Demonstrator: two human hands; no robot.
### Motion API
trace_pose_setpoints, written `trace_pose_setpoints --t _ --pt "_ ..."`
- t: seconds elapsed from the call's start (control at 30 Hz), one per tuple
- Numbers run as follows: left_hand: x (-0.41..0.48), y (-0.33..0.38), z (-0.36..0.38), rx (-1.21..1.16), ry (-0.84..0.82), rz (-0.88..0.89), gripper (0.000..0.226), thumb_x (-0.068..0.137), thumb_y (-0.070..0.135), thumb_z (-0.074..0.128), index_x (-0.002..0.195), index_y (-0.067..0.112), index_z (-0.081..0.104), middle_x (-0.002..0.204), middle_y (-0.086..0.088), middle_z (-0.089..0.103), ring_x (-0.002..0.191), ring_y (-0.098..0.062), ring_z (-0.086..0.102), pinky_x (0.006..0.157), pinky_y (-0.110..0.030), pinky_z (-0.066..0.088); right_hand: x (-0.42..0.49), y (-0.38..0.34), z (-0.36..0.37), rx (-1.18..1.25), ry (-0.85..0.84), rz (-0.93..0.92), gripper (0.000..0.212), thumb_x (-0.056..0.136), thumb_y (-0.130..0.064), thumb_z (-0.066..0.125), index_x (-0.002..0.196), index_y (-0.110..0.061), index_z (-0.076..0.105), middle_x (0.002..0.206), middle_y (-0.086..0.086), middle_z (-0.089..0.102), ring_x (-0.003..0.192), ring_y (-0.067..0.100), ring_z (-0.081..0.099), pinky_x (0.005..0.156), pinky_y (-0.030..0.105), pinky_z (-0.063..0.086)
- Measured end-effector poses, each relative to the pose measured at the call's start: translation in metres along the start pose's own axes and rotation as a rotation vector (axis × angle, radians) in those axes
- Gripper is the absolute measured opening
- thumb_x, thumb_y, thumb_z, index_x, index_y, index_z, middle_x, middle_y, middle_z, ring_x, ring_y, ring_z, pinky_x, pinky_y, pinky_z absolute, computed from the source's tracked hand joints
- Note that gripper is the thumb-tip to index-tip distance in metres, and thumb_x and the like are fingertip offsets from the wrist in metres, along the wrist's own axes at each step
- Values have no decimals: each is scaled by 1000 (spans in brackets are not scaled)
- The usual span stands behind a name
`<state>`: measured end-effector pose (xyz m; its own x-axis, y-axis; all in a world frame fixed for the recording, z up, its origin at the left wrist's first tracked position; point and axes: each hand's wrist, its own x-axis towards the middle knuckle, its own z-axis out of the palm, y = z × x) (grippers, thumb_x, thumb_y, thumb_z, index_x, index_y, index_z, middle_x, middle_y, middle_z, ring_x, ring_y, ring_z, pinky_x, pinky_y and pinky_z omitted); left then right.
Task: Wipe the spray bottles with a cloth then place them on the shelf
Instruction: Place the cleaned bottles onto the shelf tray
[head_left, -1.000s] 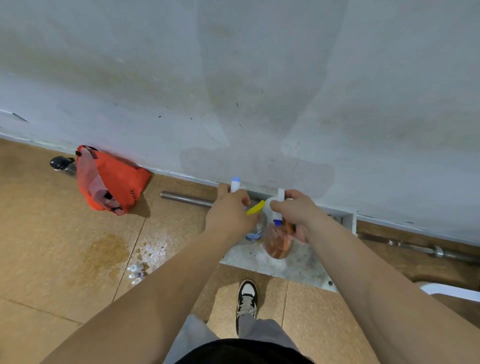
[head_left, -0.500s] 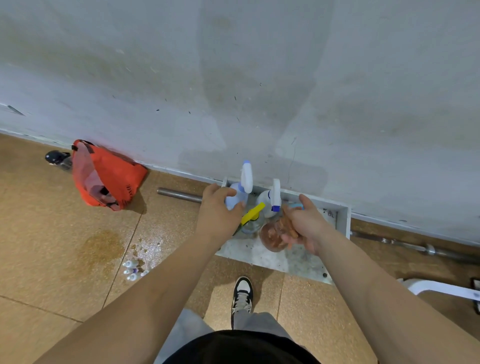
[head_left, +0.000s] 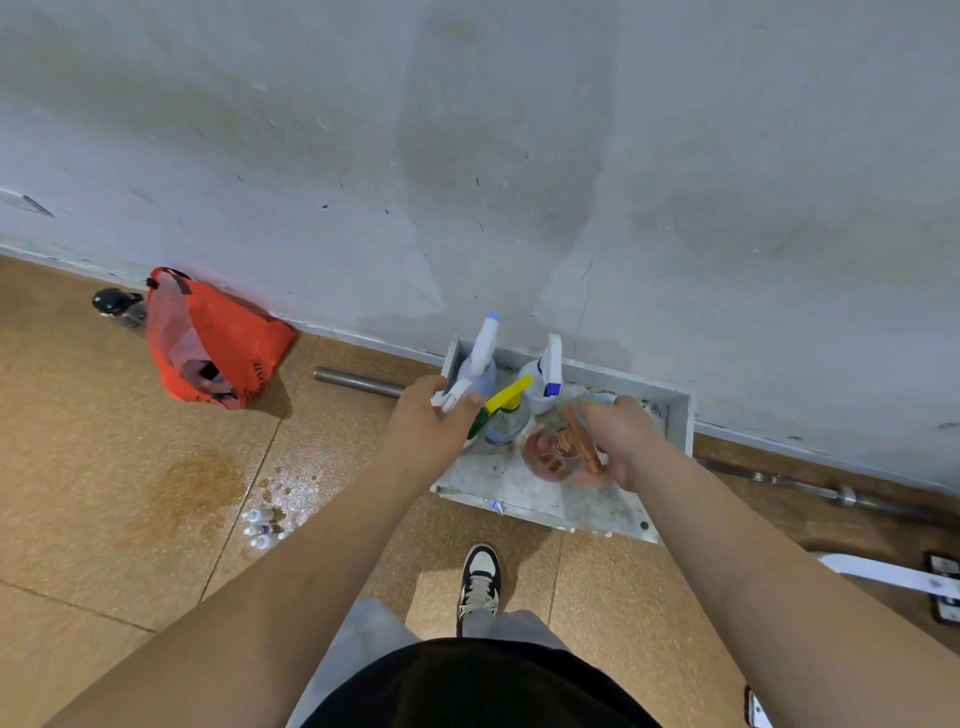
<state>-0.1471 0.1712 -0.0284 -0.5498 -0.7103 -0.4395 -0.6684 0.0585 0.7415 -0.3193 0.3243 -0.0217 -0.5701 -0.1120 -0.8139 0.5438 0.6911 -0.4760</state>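
Observation:
A low white shelf (head_left: 678, 415) lies on the floor against the wall. On it stand a white bottle with a blue-tipped sprayer (head_left: 546, 375) and a clear bottle with a yellow sprayer (head_left: 508, 413). My left hand (head_left: 428, 434) pinches the white trigger of a bluish spray bottle (head_left: 484, 358) at the shelf's back left corner. My right hand (head_left: 621, 439) grips the brown sprayer of an amber bottle (head_left: 545, 453) at the shelf's front. A bit of pale blue cloth (head_left: 598, 399) shows at its fingertips.
An orange bag (head_left: 218, 345) and a black object (head_left: 111, 302) lie left by the wall. A metal bar (head_left: 358, 380) runs along the wall. Small white bottles (head_left: 260, 529) sit by a wet patch (head_left: 200, 480). My shoe (head_left: 480, 579) is below the shelf; a white frame (head_left: 883, 571) lies right.
Both hands have moved apart and toward me. The bluish bottle now shows fully at the shelf's back left, and the amber bottle has come forward to the front of the shelf.

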Motion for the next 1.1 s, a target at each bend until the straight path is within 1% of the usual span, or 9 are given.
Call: trace_pose_setpoints --t 0.2,0.37,0.53,0.6,0.7,0.83,0.93,1.0,1.1 --pt "-11 -4 -1 -51 -4 -19 81 80 64 73 146 21 49 135 -1 56 114 -18 61 88 -42 60 -12 10 1 42 81 -100 67 73 -26 74 134 -19 49 139 4 36 105 35 60 57 51 63" --pt "-24 -10 -3 -69 -23 2 47 89 49 76 125 32 49 115 12 56 94 -2 58 65 -13 41 -27 12 -4 25 144 -154 70 76 -31 67 138 -13 43 135 10 45 105 32 60 74 50 62" --pt "-23 -22 -3 -130 -126 -50 46 88 34 80 123 33 50 108 16 62 91 2 60 63 -17 45 -42 10 -5 -386 340 -413 81 82 -42 60 153 -12 33 153 12 31 138 36 41 108 51 47" --pt "-23 -25 -2 -132 -128 -63 47 88 27 78 126 32 52 112 13 65 93 1 60 67 -20 47 -50 7 2 -587 417 -554 68 93 -37 56 155 -16 36 162 9 27 149 32 28 111 51 43" --pt "-25 -29 -4 -139 -109 -68 36 92 19 71 121 31 53 102 20 60 94 -2 60 69 -20 48 -70 -5 27 -639 454 -768 49 98 -33 54 144 -16 53 152 6 42 144 28 36 104 49 48" --pt "-28 -37 -22 -125 -76 -117 31 96 20 65 122 28 53 97 20 56 85 3 53 63 -19 42 -101 -19 78 -672 239 -926 31 102 -32 49 126 -23 66 127 -2 63 119 21 58 85 36 51" --pt "-30 -54 -45 -161 -46 -187 41 91 28 65 131 23 59 114 6 66 94 -9 64 68 -27 49 -121 -27 122 -727 145 -1032 23 101 -34 46 104 -27 68 103 -9 70 97 17 64 78 36 55" --pt "-34 -74 -66 -168 -26 -202 41 81 34 63 120 23 66 106 3 70 90 -17 66 70 -31 52 -131 -29 152 -772 18 -1058 22 101 -34 46 98 -26 67 93 -9 68 90 14 62 74 34 52" --pt "-44 -107 -98 -193 5 -266 7 83 18 57 84 16 64 78 -2 59 69 -20 54 63 -35 46 -142 -28 195 -828 -190 -1055 21 99 -32 48 89 -27 66 84 -9 68 80 10 60 71 33 51"
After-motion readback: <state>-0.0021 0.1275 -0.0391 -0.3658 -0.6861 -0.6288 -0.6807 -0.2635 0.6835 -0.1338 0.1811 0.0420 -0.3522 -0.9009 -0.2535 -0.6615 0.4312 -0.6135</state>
